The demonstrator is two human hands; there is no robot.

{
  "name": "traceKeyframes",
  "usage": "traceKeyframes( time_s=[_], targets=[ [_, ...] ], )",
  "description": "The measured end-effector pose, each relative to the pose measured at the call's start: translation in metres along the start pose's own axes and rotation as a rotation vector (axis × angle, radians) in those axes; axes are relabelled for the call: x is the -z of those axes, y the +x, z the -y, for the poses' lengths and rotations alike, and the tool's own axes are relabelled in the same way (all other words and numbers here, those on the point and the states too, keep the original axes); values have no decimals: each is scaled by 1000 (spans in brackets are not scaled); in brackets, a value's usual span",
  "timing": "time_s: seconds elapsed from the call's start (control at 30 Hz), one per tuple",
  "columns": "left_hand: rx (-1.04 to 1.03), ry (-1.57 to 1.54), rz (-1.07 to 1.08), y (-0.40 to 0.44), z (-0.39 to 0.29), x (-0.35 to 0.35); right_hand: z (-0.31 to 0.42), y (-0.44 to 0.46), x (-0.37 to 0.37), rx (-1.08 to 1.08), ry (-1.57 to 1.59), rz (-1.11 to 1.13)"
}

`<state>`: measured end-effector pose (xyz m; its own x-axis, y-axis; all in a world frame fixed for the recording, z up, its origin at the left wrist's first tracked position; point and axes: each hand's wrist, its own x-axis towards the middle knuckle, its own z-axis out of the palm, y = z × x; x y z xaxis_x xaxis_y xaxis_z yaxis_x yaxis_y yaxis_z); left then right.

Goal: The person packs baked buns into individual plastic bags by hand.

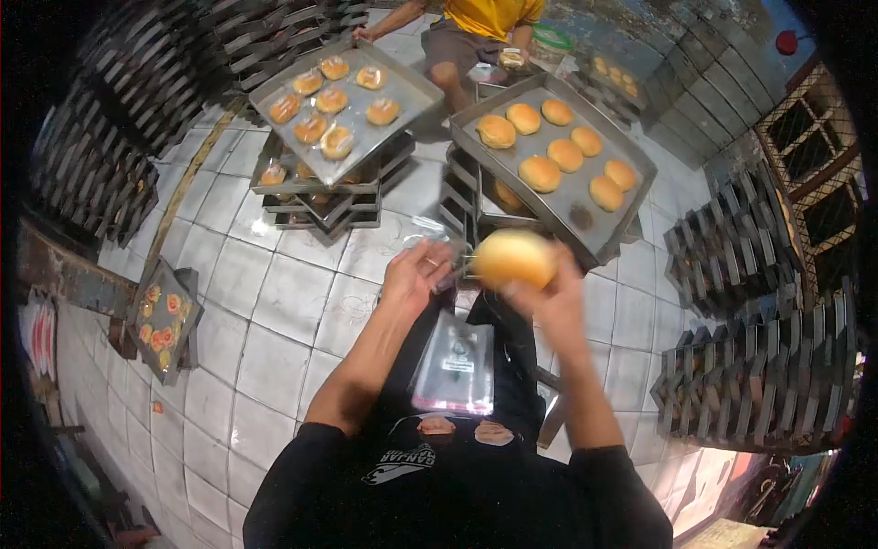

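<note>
My right hand (547,291) is closed around a round golden bun (514,259), blurred by motion, in front of my chest. To its left, my left hand (421,273) has curled fingers on a clear plastic bag (437,236), whose opening lies near the bun. A stack of clear printed bags (457,368) rests on my lap. Beyond the bun, a metal tray (594,220) holds several unwrapped buns (565,155). At the upper left, another tray (410,84) carries several buns in clear wrapping (331,99).
A person in a yellow shirt (489,14) sits opposite, one hand at the left tray. More trays (311,215) are stacked beneath it. Tall tray stacks (750,384) stand at both sides. A small tray with flower-like items (165,320) lies on the tiled floor (274,302) at left.
</note>
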<state>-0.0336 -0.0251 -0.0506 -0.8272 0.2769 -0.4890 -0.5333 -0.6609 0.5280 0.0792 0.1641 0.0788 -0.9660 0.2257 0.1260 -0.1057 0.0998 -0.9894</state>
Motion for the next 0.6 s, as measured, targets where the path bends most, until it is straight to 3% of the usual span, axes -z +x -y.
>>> traceKeyframes(
  time_s=[0.03,0.07,0.13,0.2,0.27,0.33,0.4,0.47,0.5,0.53,0.6],
  targets=[
    [41,-29,-6,11,7,-1,-26,-20,-20,74,-62,36],
    [84,-56,-11,16,13,-3,-28,-24,-22,484,-449,152],
    [54,-9,72,-9,14,-27,-62,-22,-15,711,-678,104],
    [129,51,112,-30,13,-47,-69,-15,-12,688,-696,-101],
    [185,104,185,-36,19,-40,-64,-18,-18,679,-661,-111],
    [206,12,180,-61,16,-49,-48,-18,-27,696,-865,-37],
    [168,-27,185,-57,16,-37,-51,-23,-43,537,-782,7],
    [279,-160,161,-31,8,0,-76,-37,-66,405,-628,133],
    [257,-233,269,-19,9,25,-83,-42,-74,402,-693,264],
    [252,-220,263,-26,16,30,-87,-39,-78,404,-678,260],
    [-72,43,175,-41,51,24,-93,-25,-75,513,-956,217]
  ],
)
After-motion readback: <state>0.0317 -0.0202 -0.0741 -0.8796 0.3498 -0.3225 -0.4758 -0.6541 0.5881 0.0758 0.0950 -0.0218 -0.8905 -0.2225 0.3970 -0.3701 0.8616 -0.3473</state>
